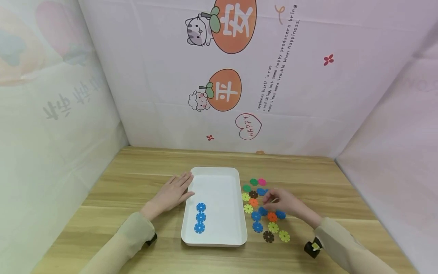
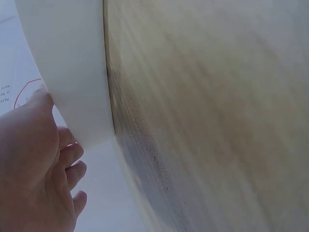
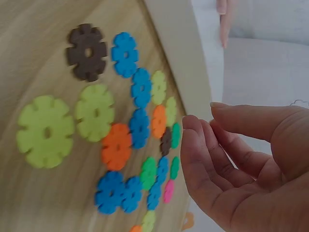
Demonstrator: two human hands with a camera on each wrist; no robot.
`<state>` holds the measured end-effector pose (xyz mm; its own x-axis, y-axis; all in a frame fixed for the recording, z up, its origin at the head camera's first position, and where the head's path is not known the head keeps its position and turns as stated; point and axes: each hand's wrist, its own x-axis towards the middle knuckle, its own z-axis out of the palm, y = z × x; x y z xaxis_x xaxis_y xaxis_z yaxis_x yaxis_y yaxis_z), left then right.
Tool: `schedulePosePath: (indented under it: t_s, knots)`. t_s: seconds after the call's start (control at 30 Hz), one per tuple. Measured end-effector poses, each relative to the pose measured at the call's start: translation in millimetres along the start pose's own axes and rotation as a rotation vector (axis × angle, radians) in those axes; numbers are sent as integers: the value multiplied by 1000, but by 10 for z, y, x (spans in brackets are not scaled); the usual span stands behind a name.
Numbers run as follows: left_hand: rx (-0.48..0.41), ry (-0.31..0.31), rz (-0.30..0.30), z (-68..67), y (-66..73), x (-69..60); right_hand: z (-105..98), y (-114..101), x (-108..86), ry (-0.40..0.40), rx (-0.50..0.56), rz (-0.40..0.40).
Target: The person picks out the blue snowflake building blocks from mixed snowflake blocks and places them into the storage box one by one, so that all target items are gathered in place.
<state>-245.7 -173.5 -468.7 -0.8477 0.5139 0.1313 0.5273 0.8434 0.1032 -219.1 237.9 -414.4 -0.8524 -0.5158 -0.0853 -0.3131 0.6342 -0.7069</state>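
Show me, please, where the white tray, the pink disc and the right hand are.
White tray (image 1: pixel 220 205), head view, on its bare floor.
Pink disc (image 1: pixel 262 182), head view, on its middle.
Right hand (image 1: pixel 284 201), head view, on its back.

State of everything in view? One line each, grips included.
Tray: upright, on the table, mostly bare inside
Blue discs in the tray: three, lying in a line along its left side
Loose discs: on the table, right of the tray, mixed colours, some touching
Left grip: resting on the tray's left rim
Right grip: over the loose discs, fingers bent, no disc visible in it
Printed backdrop: upright, faintly creased
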Motion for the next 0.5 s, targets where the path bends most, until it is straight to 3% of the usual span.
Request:
schedulePosePath:
  t_s: [0.23,0.5]
  knots:
    - [5,-2,0,1,-4,2,-31,172,-211,17,17,11]
    - [6,1,2,9,-9,-1,-46,347,-349,107,-114,62]
